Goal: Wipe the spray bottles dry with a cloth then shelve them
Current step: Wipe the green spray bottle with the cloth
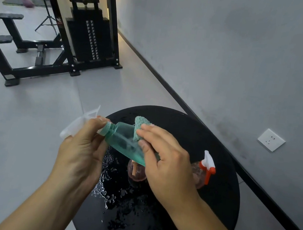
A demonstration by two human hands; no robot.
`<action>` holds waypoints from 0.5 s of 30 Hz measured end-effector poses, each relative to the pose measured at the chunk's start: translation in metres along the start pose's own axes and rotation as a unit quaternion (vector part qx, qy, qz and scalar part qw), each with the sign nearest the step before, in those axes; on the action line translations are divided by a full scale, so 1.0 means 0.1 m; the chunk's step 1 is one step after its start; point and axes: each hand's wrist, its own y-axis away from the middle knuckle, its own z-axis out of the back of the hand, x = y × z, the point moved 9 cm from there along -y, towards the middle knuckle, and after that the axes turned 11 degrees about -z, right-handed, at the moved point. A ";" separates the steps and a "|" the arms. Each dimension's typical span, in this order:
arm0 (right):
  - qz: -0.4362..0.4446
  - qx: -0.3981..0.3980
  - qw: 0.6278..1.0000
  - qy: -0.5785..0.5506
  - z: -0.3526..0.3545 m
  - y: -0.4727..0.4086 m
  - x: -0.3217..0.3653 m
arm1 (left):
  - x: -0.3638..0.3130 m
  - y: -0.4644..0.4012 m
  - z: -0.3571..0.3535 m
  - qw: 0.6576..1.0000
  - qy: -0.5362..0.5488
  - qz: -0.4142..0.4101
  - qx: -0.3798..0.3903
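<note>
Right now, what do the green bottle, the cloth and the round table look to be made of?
Green bottle: likely translucent plastic; light passes through its tinted wall.
Cloth: seemingly terry or microfibre, with a nubby looped surface, matte teal.
Round table: hard, smooth black top, material unclear; water beads on it.

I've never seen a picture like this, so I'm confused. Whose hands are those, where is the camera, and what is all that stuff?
The camera sits on a person's head, looking down at their own hands. The left hand holds a green bottle by its neck. The right hand presses a green cloth against it, to dry it. Underneath is a round black table with water drops on it. Two pinkish bottles stand there, and one has a red and white sprayer. Behind is gym equipment.
</note>
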 end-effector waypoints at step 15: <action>-0.056 -0.012 0.997 -0.046 0.09 -0.08 -0.14 | -0.13 -0.07 0.02 1.000 0.001 -0.024 -0.002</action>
